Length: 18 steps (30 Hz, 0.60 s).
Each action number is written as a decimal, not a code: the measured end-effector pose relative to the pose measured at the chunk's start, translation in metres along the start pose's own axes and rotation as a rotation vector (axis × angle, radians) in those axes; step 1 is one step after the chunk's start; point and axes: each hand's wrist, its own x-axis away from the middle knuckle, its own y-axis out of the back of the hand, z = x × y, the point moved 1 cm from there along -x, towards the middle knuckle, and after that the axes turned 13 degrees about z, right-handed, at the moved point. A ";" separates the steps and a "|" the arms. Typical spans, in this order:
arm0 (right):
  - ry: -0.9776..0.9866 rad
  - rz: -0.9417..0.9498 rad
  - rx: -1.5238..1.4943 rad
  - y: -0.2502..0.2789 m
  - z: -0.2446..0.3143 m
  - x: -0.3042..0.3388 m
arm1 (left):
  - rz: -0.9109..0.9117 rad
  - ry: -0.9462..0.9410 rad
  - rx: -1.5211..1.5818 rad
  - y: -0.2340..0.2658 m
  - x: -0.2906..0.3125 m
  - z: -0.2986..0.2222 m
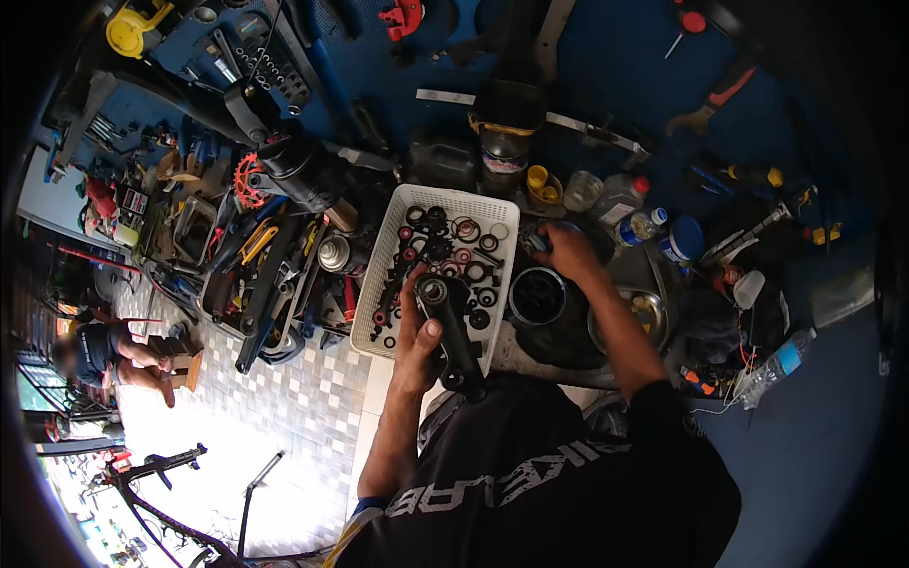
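My left hand (417,346) grips a black arm-shaped bike part (454,331), its thumb lying along the side. A round bore with a metal bearing ring shows at the part's upper end. Under it stands a white perforated basket (400,204) with rings, seals and small black parts inside. My right hand (574,254) reaches to the right of the basket, fingers bent downward beside a dark round thing with a blue edge. What its fingertips hold is too dark to make out. Just below that hand is an open tub (538,295) with dark, glossy contents.
A metal bowl (653,327) sits under my right forearm. Bottles (636,227) and a blue-lidded tub (684,237) stand farther right. Left of the basket are a spray can (334,254) and a tool tray (256,303). Another person (109,350) sits at far left, near a bike frame (161,511).
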 end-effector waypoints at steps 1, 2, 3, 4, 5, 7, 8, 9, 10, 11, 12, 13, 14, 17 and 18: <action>-0.009 0.005 -0.010 -0.002 -0.003 0.000 | -0.002 -0.037 -0.022 0.006 0.001 0.010; -0.018 0.009 -0.020 -0.004 -0.006 0.000 | -0.008 -0.053 -0.046 0.013 0.001 0.010; 0.008 -0.017 -0.021 -0.007 -0.005 -0.004 | -0.014 -0.072 -0.062 0.013 0.001 0.014; 0.032 -0.042 -0.022 -0.009 -0.004 -0.007 | -0.022 -0.070 -0.079 0.017 0.001 0.013; 0.056 -0.068 -0.022 -0.012 -0.004 -0.010 | -0.032 -0.063 -0.091 0.020 -0.002 0.013; 0.054 -0.205 -0.068 -0.013 -0.015 -0.007 | -0.070 -0.015 -0.114 0.013 -0.003 0.006; 0.052 -0.274 -0.092 -0.014 -0.021 -0.006 | -0.078 -0.008 -0.123 0.008 -0.007 0.002; 0.085 -0.266 -0.201 -0.001 -0.012 0.000 | -0.102 0.004 -0.137 0.002 -0.005 -0.005; 0.117 -0.254 -0.309 0.025 0.008 0.013 | -0.116 -0.005 -0.150 -0.005 -0.005 -0.011; 0.139 -0.248 -0.421 0.044 0.024 0.025 | -0.121 -0.006 -0.163 -0.009 -0.005 -0.014; 0.271 -0.352 -0.528 0.053 0.029 0.030 | -0.121 -0.026 -0.179 -0.011 -0.007 -0.013; 0.400 -0.384 -0.767 0.064 0.041 0.038 | -0.128 -0.047 -0.197 -0.012 -0.008 -0.012; 0.535 -0.409 -1.008 0.079 0.059 0.046 | -0.138 -0.070 -0.217 -0.013 -0.009 -0.012; 0.986 -0.427 -1.499 0.110 0.111 0.074 | -0.160 -0.051 -0.324 -0.011 -0.010 -0.007; 1.153 -0.415 -1.621 0.115 0.128 0.083 | -0.167 -0.023 -0.331 -0.012 -0.010 -0.006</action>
